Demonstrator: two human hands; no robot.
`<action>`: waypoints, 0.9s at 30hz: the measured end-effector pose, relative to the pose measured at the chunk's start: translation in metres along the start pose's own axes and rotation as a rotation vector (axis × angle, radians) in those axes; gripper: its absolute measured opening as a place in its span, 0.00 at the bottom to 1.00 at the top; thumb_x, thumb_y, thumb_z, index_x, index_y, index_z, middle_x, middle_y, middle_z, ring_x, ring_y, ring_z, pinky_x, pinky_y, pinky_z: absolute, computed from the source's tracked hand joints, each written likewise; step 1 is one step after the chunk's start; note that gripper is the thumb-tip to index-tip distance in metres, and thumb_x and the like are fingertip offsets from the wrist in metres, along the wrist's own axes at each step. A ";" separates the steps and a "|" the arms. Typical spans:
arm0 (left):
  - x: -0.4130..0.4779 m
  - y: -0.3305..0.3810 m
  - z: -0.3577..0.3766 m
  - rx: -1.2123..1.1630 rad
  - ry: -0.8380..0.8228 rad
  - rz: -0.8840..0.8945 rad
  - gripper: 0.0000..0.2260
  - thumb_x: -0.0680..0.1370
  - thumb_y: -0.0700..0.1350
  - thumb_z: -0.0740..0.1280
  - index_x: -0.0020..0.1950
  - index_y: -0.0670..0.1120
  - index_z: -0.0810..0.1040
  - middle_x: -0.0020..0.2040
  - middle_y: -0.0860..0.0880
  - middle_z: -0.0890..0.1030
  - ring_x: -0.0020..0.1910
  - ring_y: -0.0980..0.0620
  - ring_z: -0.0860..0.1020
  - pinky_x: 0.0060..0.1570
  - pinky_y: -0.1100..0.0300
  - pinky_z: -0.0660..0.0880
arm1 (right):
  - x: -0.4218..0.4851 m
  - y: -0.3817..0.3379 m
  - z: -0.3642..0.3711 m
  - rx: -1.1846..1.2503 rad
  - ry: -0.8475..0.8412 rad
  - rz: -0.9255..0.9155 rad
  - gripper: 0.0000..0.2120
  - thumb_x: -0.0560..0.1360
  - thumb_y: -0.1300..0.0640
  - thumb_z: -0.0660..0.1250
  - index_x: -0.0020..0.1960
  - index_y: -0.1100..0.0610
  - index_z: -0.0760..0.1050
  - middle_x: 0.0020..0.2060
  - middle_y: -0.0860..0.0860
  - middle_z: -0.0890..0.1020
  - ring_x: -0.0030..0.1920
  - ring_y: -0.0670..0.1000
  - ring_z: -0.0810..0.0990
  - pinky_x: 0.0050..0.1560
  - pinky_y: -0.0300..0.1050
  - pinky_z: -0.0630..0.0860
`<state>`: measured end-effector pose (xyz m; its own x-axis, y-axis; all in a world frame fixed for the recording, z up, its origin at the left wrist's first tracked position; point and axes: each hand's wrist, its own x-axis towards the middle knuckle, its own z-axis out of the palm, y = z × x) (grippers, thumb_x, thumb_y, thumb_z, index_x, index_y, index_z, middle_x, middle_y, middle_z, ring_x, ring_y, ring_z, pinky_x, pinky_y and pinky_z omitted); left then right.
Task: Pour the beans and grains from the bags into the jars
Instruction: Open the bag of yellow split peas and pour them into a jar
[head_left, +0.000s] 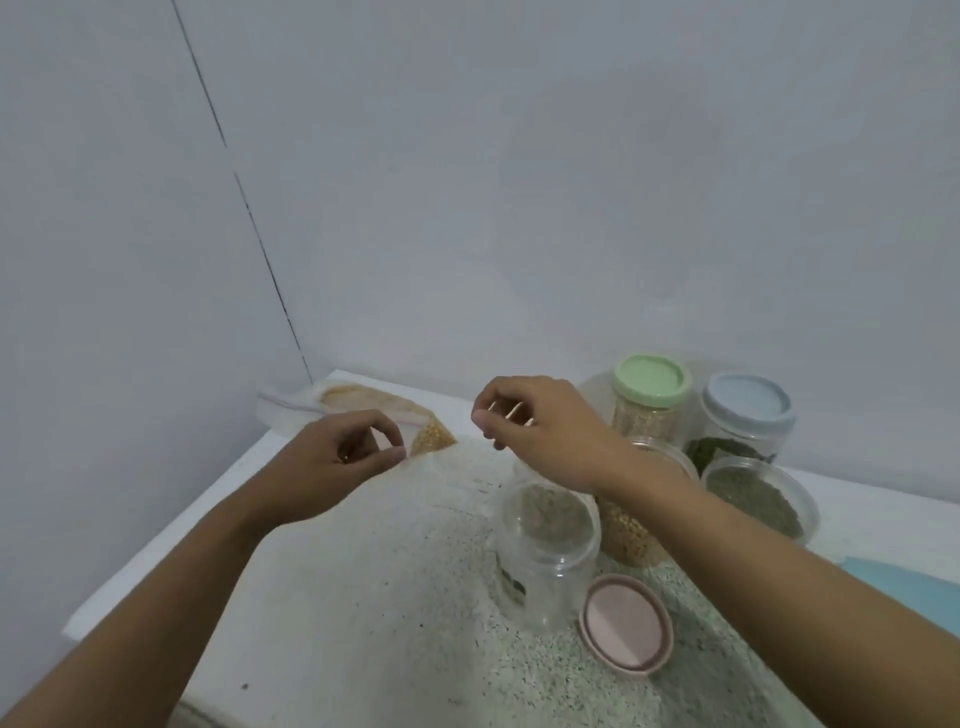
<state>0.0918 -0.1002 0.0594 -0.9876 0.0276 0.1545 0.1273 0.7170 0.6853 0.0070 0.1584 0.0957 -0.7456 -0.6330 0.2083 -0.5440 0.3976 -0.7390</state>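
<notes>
A flat zip bag (358, 397) of yellow grain lies at eleven o'clock of the left hand (332, 467), whose thumb and forefinger pinch one top corner of a clear bag (395, 571) speckled with fine grain. The right hand (540, 431) pinches the other corner, at twelve o'clock of the round open jar (545, 540); the jar's label is too blurred to read. A pink lid (626, 621) lies at five o'clock of the jar.

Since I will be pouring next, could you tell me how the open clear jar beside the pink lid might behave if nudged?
The open clear jar looks nearly empty, so it is probably light and easy to slide or tip. Its clear, plastic-looking wall likely flexes rather than cracks.
</notes>
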 end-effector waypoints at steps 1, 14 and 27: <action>0.004 -0.008 -0.010 0.025 0.015 -0.002 0.03 0.80 0.50 0.70 0.48 0.52 0.81 0.29 0.55 0.72 0.30 0.58 0.68 0.34 0.61 0.65 | 0.012 -0.004 0.005 -0.054 -0.045 -0.001 0.06 0.81 0.51 0.67 0.48 0.51 0.81 0.41 0.45 0.83 0.42 0.48 0.83 0.45 0.41 0.78; 0.083 -0.161 -0.122 0.235 -0.056 -0.042 0.03 0.78 0.50 0.73 0.46 0.55 0.80 0.37 0.55 0.81 0.38 0.58 0.78 0.40 0.68 0.72 | 0.184 -0.023 0.115 -0.493 -0.384 0.212 0.09 0.80 0.49 0.66 0.56 0.52 0.79 0.52 0.48 0.77 0.53 0.52 0.79 0.56 0.48 0.78; 0.146 -0.235 -0.095 0.414 -0.445 0.156 0.30 0.75 0.74 0.57 0.62 0.53 0.78 0.51 0.55 0.75 0.51 0.54 0.74 0.54 0.59 0.70 | 0.220 0.017 0.197 -0.520 -0.310 0.454 0.19 0.73 0.58 0.74 0.63 0.55 0.77 0.57 0.53 0.79 0.55 0.55 0.79 0.58 0.50 0.79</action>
<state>-0.0731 -0.3306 -0.0117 -0.9153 0.3770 -0.1417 0.3149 0.8892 0.3319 -0.0908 -0.1049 0.0030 -0.8390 -0.4599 -0.2907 -0.3783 0.8771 -0.2958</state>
